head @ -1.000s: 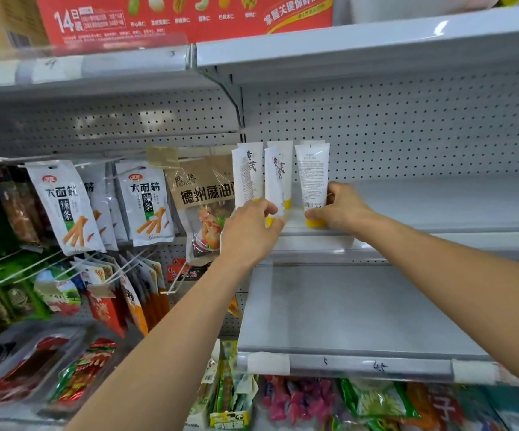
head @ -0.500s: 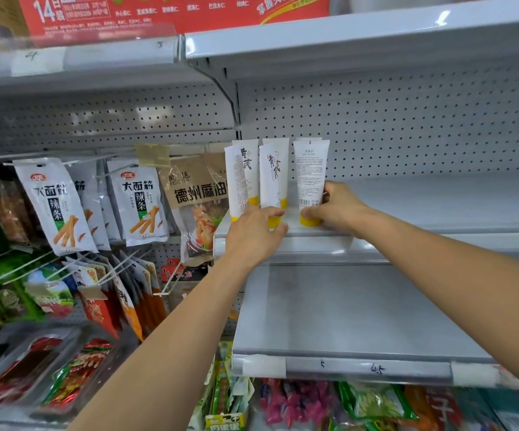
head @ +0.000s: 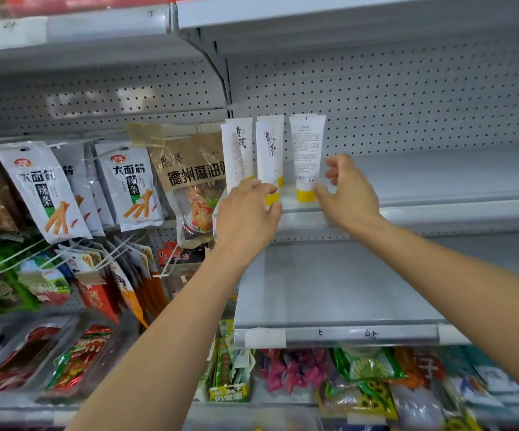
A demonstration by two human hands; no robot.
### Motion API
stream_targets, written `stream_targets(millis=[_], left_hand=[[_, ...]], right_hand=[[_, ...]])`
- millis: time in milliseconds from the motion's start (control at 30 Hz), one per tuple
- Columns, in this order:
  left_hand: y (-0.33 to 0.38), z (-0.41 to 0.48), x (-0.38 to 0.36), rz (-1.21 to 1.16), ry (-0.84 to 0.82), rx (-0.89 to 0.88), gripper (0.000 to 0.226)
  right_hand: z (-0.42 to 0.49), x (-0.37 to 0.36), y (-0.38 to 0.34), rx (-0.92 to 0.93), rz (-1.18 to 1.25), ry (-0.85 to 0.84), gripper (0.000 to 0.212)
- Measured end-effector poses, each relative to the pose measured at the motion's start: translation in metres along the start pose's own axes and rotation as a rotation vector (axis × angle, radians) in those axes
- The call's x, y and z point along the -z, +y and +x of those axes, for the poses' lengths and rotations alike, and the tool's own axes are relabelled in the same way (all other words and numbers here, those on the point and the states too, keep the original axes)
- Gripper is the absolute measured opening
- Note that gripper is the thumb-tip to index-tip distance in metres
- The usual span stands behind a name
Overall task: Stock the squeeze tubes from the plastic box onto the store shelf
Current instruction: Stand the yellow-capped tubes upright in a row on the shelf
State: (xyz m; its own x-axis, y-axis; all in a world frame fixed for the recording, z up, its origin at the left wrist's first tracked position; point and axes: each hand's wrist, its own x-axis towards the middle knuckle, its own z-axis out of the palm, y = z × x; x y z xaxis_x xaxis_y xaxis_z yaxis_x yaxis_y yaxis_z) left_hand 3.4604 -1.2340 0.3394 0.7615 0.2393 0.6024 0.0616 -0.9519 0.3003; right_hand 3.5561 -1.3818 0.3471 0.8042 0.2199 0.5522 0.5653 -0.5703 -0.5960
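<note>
Several white squeeze tubes with yellow caps stand cap-down at the left end of the grey store shelf [head: 444, 209], against the pegboard. My left hand [head: 247, 213] has its fingers and thumb closed around the yellow cap of the front middle tube [head: 266, 157]. Two more tubes [head: 236, 150] stand just left of it, partly behind my fingers. My right hand [head: 350, 194] is beside the rightmost tube [head: 306, 150], fingers spread, thumb close to its cap. The plastic box is out of view.
Snack bags [head: 43, 188] hang on peg hooks to the left, and a brown pouch [head: 192, 181] hangs right beside the tubes. A lower grey shelf [head: 345, 287] juts out below my arms. Packaged snacks [head: 360, 377] fill the shelf under it.
My right hand has opened and drawn back from the rightmost tube, which now stands alone. My left hand still sits at the middle tube's cap. The view has tilted down slightly.
</note>
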Motion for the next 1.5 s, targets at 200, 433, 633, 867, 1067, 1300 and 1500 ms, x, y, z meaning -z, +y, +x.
stream_targets(millis=[200, 433, 633, 867, 1067, 1300, 1500], left_hand=[[-0.02, -0.053, -0.008, -0.008, 0.01, -0.055, 0.028], [-0.076, -0.146, -0.059, -0.067, -0.283, 0.164, 0.027], [-0.138, -0.243, -0.132, -0.216, -0.653, 0.637, 0.027], [-0.174, -0.374, -0.23, -0.311, -0.857, 1.062, 0.007], [-0.202, -0.416, -0.295, -0.056, -0.935, 0.968, 0.038], [-0.236, -0.438, -0.347, 0.327, -1.073, 0.614, 0.051], [-0.242, -0.426, -0.354, 0.573, -1.139, 0.37, 0.043]], right_hand=[[-0.076, -0.017, 0.001, 0.382, -0.171, 0.006, 0.032], [-0.163, -0.083, 0.037, 0.273, -0.195, -0.396, 0.03], [-0.235, -0.174, 0.111, 0.069, -0.191, -0.963, 0.023], [-0.322, -0.265, 0.201, -0.138, -0.258, -1.341, 0.03], [-0.362, -0.331, 0.226, 0.157, -0.431, -1.262, 0.035], [-0.396, -0.38, 0.239, 0.365, -0.692, -1.222, 0.032], [-0.402, -0.385, 0.246, 0.276, -0.696, -1.262, 0.038]])
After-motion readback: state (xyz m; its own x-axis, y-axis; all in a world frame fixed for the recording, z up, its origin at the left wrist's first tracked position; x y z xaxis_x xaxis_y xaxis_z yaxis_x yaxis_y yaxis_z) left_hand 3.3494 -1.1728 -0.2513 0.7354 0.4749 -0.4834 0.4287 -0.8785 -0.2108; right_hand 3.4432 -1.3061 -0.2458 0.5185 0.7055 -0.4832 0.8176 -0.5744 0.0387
